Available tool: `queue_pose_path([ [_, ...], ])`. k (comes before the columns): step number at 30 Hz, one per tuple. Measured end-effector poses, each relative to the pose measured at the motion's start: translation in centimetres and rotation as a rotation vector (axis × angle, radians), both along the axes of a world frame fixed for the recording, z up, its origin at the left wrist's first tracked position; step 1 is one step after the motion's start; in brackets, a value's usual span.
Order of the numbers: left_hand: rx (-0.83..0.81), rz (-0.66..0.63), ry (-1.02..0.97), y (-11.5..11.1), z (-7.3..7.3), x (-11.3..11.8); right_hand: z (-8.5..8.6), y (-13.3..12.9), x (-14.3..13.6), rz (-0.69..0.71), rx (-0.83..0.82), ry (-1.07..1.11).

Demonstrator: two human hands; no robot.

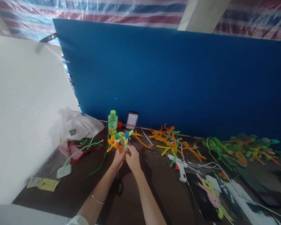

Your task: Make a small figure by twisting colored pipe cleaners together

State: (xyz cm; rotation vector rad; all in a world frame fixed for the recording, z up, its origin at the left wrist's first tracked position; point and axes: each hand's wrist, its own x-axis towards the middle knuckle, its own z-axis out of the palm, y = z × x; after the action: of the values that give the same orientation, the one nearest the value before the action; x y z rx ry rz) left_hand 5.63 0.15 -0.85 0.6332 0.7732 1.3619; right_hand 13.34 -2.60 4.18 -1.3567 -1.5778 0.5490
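A small bundle of fuzzy stems (123, 139) in orange, green, blue and yellow stands up from between my two hands, above the dark table. My left hand (119, 157) has its fingers closed round the lower part of the bundle. Beside it, my right hand (132, 156) is pinched against the same bundle, fingertips close to the left ones. The exact grip point is hidden by the fingers. Just behind the bundle stands a bottle (112, 123) with a green cap.
Orange and yellow fuzzy pieces (170, 139) lie right of my hands, near a white glue gun (181, 168). Green and orange pieces (243, 150) are piled far right. A plastic bag (81, 125) and red pouch (76, 153) lie left. Scissors (119, 186) lie beneath my forearms.
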Motion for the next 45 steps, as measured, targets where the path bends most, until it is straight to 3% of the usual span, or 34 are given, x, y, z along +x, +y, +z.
queue_pose_path([
  [3, -0.021, -0.099, -0.114, -0.3, 0.3, -0.2, 0.1, -0.6, 0.2, 0.038, 0.023, -0.121],
  [7, -0.142, -0.158, -0.167, -0.2, 1.0, -0.7, -0.1, 0.1, 3.4, 0.285, -0.036, -0.286],
  [8, -0.153, -0.147, -0.176, -0.1, 1.1, -0.7, -0.2, 0.8, 4.9, 0.255, -0.060, -0.357],
  [11, -0.142, -0.099, -0.148, 0.4, 1.1, -0.4, 0.0, 4.3, 11.1, -0.180, -0.103, -0.559],
  [14, -0.102, -0.171, -0.038, 0.8, 0.8, 0.2, 0.6, 8.7, 17.7, -0.377, -0.124, -0.626],
  [18, -0.054, -0.184, -0.008, 1.0, 0.7, 0.7, 1.1, 12.3, 23.1, -0.413, -0.174, -0.764],
  [22, -0.056, -0.192, -0.009, 1.4, 1.0, 0.6, 0.4, 12.5, 24.5, -0.421, -0.211, -0.925],
  [25, -0.060, -0.171, -0.015, 1.7, 1.1, 0.3, 0.4, 12.2, 24.6, -0.421, -0.105, -1.025],
  [28, -0.070, -0.162, -0.006, 1.8, 1.3, 0.3, 1.6, 12.3, 24.2, -0.446, 0.066, -0.873],
  [30, -0.088, -0.152, 0.015, 1.6, 1.5, 0.4, 2.5, 12.3, 23.2, -0.486, 0.037, -0.577],
  [33, -0.130, -0.130, 0.023, 1.3, 1.7, 0.7, 3.3, 11.4, 19.9, -0.412, -0.026, -0.448],
  [34, -0.149, -0.110, 0.015, 1.2, 1.8, 0.8, 3.2, 10.8, 18.3, -0.321, -0.108, -0.314],
  [37, -0.193, -0.038, -0.020, 1.0, 1.7, 1.1, 2.5, 8.0, 12.1, -0.167, -0.243, -0.058],
  [39, -0.184, -0.011, -0.046, 1.0, 1.7, 1.2, 1.5, 6.0, 7.8, -0.113, -0.175, 0.004],
  [42, -0.116, 0.027, -0.090, 0.8, 1.5, 1.1, 0.0, 3.7, 2.7, 0.009, -0.055, -0.041],
  [45, -0.142, 0.050, -0.135, 0.5, 1.5, 1.0, -1.2, 2.3, -0.1, -0.010, -0.059, -0.080],
])
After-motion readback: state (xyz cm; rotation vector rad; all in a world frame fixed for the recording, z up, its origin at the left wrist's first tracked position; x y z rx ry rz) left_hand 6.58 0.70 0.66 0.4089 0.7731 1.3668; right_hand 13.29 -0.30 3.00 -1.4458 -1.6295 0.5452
